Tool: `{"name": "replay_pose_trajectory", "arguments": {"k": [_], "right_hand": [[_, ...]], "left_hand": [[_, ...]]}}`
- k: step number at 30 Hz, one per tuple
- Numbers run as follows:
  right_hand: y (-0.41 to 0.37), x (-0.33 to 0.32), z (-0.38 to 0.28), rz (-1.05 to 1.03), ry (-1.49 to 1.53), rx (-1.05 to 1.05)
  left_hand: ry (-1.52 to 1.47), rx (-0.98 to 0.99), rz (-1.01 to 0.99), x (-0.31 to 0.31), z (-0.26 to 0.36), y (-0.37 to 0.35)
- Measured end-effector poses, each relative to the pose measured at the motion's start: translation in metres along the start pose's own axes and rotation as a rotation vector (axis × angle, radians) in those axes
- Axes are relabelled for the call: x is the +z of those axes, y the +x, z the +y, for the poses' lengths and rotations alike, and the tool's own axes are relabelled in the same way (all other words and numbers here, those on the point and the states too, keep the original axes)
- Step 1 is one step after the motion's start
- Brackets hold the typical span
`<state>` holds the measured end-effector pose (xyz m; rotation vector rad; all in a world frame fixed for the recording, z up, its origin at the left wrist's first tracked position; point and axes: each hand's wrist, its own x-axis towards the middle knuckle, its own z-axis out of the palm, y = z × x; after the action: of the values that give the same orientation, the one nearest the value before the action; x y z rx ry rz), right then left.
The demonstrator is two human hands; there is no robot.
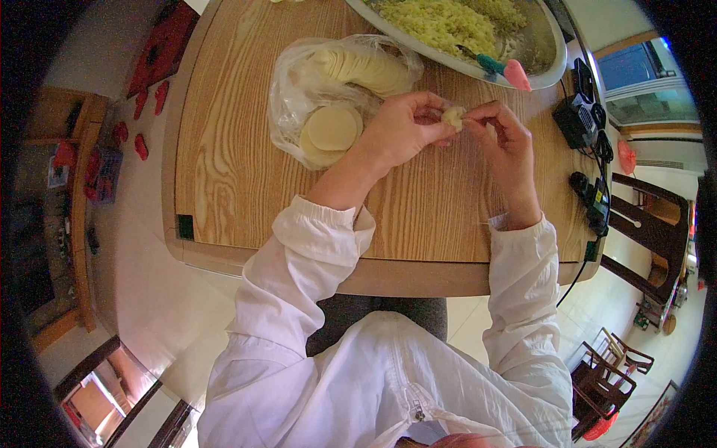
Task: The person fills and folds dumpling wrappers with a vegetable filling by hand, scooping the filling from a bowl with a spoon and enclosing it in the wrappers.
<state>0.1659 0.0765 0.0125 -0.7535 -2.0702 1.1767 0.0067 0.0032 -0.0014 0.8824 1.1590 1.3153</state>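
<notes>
Between my two hands, above the wooden table, is a small pale dumpling (452,117) with its wrapper gathered up. My left hand (407,128) grips it from the left with thumb and fingers. From the right, the fingertips of my right hand (505,134) pinch its edge. Left of my left hand lies a clear plastic bag (287,97) on the table. Inside it are a fanned row of round dough wrappers (362,69) and a flat stack of wrappers (333,128). My left wrist partly covers the bag's edge.
A metal bowl (549,63) of chopped yellow-green filling (441,26) stands at the back, a utensil with a green and pink handle (497,67) resting in it. A black power adapter (573,119) and cables lie along the right edge of the wooden table (239,149).
</notes>
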Motion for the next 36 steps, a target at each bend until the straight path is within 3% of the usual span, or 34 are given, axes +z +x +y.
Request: {"name": "replay_pose_trajectory", "arguments": {"k": [18,25,28,31,36], "right_hand": [[0.002,0.009,0.004,0.083,0.055,0.002],[0.001,0.006,0.006,-0.026,0.068,0.143],[0.001,0.003,0.009,-0.013,0.025,0.162],[0.001,0.004,0.016,0.031,0.054,0.152],[0.0,0.009,0.01,-0.007,0.157,0.127]], "left_hand": [[-0.083,-0.033,0.072,0.002,0.004,-0.001],[-0.057,-0.016,0.049,0.003,0.002,0.0],[-0.201,-0.019,0.129,0.006,0.001,0.0],[-0.192,-0.003,0.096,0.004,-0.002,0.001],[0.093,-0.007,0.091,0.003,-0.001,0.001]]}}
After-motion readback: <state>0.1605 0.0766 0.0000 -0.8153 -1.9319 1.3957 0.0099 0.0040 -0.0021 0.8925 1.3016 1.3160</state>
